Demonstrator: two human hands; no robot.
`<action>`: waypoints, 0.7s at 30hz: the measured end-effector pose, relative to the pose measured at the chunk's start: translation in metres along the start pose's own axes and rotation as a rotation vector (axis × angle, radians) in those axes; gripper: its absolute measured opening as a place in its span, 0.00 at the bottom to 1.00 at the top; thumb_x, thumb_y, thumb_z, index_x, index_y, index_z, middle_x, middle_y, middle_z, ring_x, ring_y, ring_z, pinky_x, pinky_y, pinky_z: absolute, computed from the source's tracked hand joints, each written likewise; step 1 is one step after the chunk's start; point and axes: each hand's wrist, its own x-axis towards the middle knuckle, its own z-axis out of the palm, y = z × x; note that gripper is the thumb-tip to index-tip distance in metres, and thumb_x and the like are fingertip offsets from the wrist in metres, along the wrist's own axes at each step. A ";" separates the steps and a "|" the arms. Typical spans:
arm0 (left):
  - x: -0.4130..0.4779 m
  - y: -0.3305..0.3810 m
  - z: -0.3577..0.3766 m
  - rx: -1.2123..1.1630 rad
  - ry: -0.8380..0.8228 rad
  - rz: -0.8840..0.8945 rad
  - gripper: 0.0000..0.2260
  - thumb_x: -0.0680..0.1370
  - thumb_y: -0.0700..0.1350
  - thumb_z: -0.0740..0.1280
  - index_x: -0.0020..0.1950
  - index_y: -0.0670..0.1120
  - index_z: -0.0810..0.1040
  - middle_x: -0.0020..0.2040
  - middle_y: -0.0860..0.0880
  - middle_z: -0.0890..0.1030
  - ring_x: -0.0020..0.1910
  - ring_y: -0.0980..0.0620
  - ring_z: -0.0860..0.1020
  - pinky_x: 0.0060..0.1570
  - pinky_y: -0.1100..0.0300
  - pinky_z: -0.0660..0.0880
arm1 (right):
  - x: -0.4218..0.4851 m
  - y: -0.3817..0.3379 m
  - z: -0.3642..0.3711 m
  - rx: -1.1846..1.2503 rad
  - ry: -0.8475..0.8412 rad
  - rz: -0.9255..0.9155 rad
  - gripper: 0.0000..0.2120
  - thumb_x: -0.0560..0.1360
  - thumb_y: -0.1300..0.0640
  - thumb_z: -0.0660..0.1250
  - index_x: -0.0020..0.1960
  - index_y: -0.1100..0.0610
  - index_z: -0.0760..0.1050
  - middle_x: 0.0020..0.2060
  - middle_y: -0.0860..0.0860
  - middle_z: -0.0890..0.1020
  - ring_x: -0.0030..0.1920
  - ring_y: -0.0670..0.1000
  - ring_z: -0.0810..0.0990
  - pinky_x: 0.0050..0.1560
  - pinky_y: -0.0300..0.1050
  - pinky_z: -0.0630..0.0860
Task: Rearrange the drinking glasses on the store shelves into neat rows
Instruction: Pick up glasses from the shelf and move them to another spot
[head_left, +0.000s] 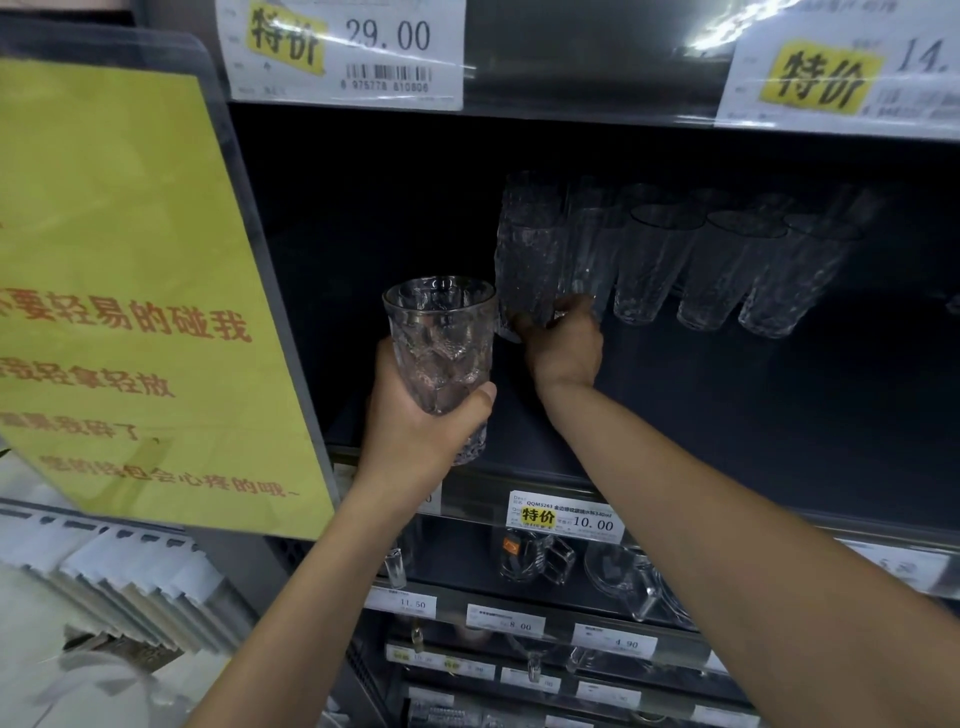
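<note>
Two bare forearms reach up from the lower edge toward a dark store shelf (727, 415). Nearest, the left hand (421, 421) has its grip closed round the lower half of a clear textured glass (441, 338), held upright in the air just in front of the shelf's front edge, rim up. Beside it on the left hangs a large yellow sign (130, 291) with red lettering. Under the shelf's lip sits a price tag (566, 517) reading 10.00, with more glassware on the shelves below it. Farther in, the right hand (563, 351) rests on the shelf, its grip closed, thumb and fingers curled round the foot of a tall glass (530, 260). That glass stands at the left end of a row of glasses (727, 270) along the back of the shelf.
</note>
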 end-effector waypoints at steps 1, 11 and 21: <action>0.000 0.000 0.000 0.001 0.000 -0.001 0.24 0.71 0.38 0.75 0.60 0.50 0.67 0.52 0.54 0.78 0.49 0.64 0.79 0.47 0.73 0.74 | 0.000 0.000 0.000 0.002 -0.003 0.002 0.24 0.72 0.49 0.74 0.61 0.58 0.71 0.59 0.56 0.79 0.58 0.56 0.78 0.50 0.42 0.71; -0.001 0.001 0.000 -0.009 0.000 -0.006 0.23 0.72 0.37 0.74 0.61 0.49 0.68 0.51 0.55 0.78 0.48 0.66 0.78 0.46 0.74 0.73 | 0.000 0.000 0.001 -0.033 -0.003 -0.002 0.24 0.73 0.47 0.74 0.60 0.59 0.70 0.58 0.57 0.79 0.58 0.57 0.78 0.51 0.44 0.73; 0.000 0.006 0.007 -0.010 0.027 -0.024 0.25 0.70 0.42 0.75 0.63 0.49 0.68 0.55 0.51 0.79 0.54 0.58 0.79 0.51 0.64 0.74 | -0.005 0.009 -0.047 0.079 -0.284 -0.028 0.19 0.73 0.48 0.72 0.60 0.54 0.75 0.50 0.45 0.80 0.51 0.46 0.79 0.50 0.37 0.73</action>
